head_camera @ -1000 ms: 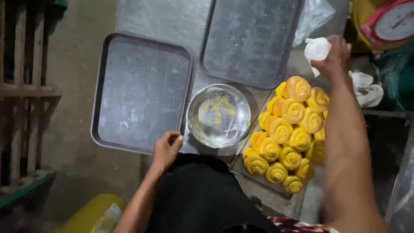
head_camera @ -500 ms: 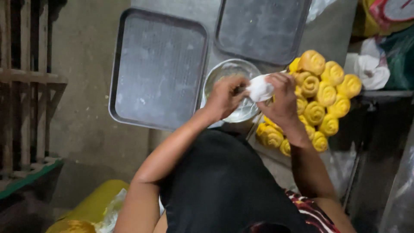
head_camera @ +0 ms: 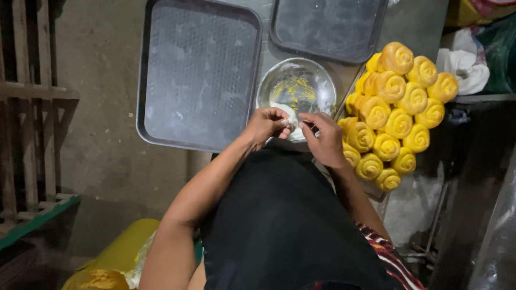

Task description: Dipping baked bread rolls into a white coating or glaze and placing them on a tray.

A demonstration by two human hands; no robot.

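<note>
Pinching a small white plastic piece (head_camera: 291,114) between both hands, left hand (head_camera: 266,123) curled and right hand (head_camera: 322,140) gripping narrowly, the person works over the metal bowl (head_camera: 296,88), beside yellow spiral rolls (head_camera: 395,107) and an empty baking tray (head_camera: 199,75).

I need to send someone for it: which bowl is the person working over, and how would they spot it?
Start from the big grey tray. Just right of it sits a round glass bowl, between that tray and the yellow spiral buns. It is the only clear, round thing, smeared yellow inside.
</note>
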